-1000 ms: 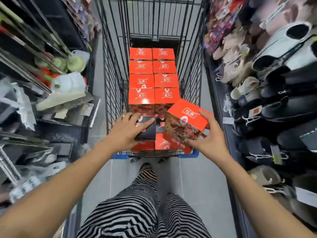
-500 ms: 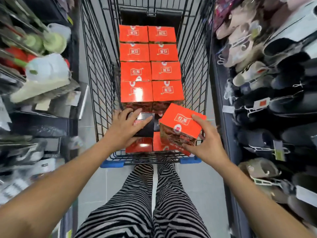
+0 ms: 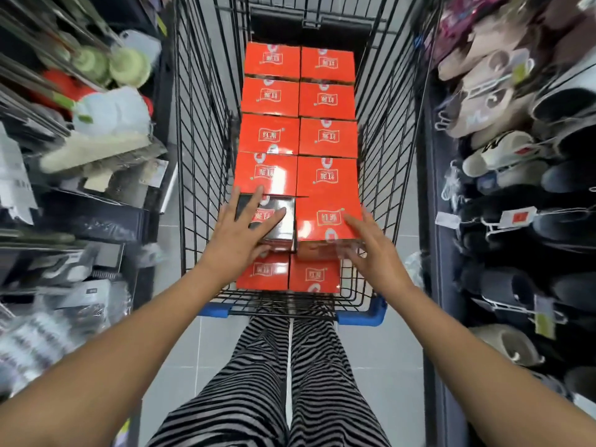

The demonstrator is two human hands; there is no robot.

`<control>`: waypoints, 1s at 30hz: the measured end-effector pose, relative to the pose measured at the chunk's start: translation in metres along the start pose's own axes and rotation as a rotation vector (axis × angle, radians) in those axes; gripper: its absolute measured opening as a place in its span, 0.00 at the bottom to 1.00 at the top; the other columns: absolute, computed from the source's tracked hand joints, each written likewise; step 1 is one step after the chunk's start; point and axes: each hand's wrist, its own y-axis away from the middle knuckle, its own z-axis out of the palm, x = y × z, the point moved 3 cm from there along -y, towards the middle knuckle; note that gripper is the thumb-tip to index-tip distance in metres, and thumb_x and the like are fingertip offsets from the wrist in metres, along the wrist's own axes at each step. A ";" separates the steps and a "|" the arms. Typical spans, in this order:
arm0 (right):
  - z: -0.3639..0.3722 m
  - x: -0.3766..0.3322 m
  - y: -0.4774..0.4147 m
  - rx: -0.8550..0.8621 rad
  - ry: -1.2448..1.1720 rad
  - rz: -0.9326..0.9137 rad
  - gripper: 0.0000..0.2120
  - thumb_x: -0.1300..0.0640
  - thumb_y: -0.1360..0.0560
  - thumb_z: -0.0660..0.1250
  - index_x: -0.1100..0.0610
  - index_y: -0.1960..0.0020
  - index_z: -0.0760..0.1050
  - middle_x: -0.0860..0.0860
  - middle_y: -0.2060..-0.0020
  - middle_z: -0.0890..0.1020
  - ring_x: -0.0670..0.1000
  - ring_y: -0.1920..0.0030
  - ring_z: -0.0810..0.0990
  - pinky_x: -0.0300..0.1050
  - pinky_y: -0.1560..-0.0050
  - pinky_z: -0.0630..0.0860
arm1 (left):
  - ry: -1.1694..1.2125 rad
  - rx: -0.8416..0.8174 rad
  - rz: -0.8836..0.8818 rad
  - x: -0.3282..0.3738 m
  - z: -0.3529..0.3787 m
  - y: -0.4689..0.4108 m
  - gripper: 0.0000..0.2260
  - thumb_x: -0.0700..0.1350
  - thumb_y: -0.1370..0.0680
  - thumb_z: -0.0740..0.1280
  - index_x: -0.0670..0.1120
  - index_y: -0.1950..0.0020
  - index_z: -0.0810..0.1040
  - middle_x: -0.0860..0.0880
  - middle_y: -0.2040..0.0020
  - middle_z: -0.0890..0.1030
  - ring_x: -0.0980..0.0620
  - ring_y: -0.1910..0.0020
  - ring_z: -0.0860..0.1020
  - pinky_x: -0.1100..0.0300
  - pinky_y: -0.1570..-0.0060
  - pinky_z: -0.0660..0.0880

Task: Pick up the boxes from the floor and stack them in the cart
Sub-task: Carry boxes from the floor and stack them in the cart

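A wire shopping cart (image 3: 206, 130) holds two columns of orange boxes (image 3: 269, 133), stacked in layers. My left hand (image 3: 240, 235) lies flat with spread fingers on a dark-topped box (image 3: 277, 221) in the near left of the upper layer. Beside it sits an orange box (image 3: 325, 217) level with the row; my right hand (image 3: 371, 253) touches its near right corner with straight fingers. Lower orange boxes (image 3: 312, 275) show at the cart's near end.
Shelves crowd both sides: brushes and packaged goods (image 3: 96, 124) on the left, hanging slippers and shoes (image 3: 503, 156) on the right. The cart's blue bumper (image 3: 364, 314) is just ahead of my striped trousers (image 3: 274, 382). Grey floor tiles lie below.
My right hand has set the tilted orange box down flat into the near right slot and loosened its grip. My left hand stayed on the dark-topped box. The view moved closer over the cart.
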 end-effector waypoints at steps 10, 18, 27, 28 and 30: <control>0.034 -0.011 -0.006 0.095 -0.218 0.235 0.45 0.54 0.30 0.75 0.27 0.28 0.50 0.56 0.27 0.63 0.55 0.27 0.64 0.57 0.29 0.65 | 0.032 0.021 -0.025 0.005 -0.001 0.002 0.34 0.53 0.26 0.70 0.57 0.23 0.59 0.43 0.21 0.52 0.33 0.24 0.46 0.34 0.30 0.56; 0.025 -0.020 -0.003 0.055 -0.238 0.272 0.40 0.37 0.31 0.70 0.21 0.32 0.46 0.52 0.26 0.62 0.52 0.26 0.62 0.57 0.29 0.66 | 0.216 -0.016 -0.029 0.002 -0.009 0.005 0.29 0.66 0.22 0.52 0.60 0.22 0.51 0.49 0.21 0.42 0.41 0.24 0.37 0.35 0.28 0.51; 0.002 -0.017 -0.052 0.061 -0.398 0.285 0.41 0.35 0.31 0.69 0.22 0.32 0.42 0.45 0.22 0.55 0.48 0.23 0.55 0.60 0.26 0.59 | 0.938 0.124 -0.486 -0.016 -0.024 -0.029 0.37 0.62 0.24 0.63 0.59 0.22 0.46 0.54 0.21 0.44 0.59 0.23 0.43 0.55 0.26 0.46; 0.004 -0.017 -0.055 0.047 -0.410 0.296 0.43 0.36 0.31 0.70 0.22 0.32 0.42 0.44 0.22 0.55 0.48 0.23 0.55 0.60 0.26 0.59 | 0.973 0.115 -0.509 -0.016 -0.022 -0.033 0.38 0.61 0.25 0.64 0.57 0.21 0.47 0.53 0.21 0.46 0.60 0.24 0.44 0.57 0.26 0.46; 0.010 -0.016 -0.057 0.047 -0.435 0.313 0.46 0.37 0.31 0.72 0.27 0.28 0.42 0.43 0.23 0.56 0.48 0.24 0.57 0.58 0.26 0.61 | 0.985 0.126 -0.530 -0.014 -0.016 -0.037 0.37 0.58 0.24 0.65 0.55 0.21 0.48 0.53 0.21 0.50 0.60 0.24 0.48 0.59 0.26 0.48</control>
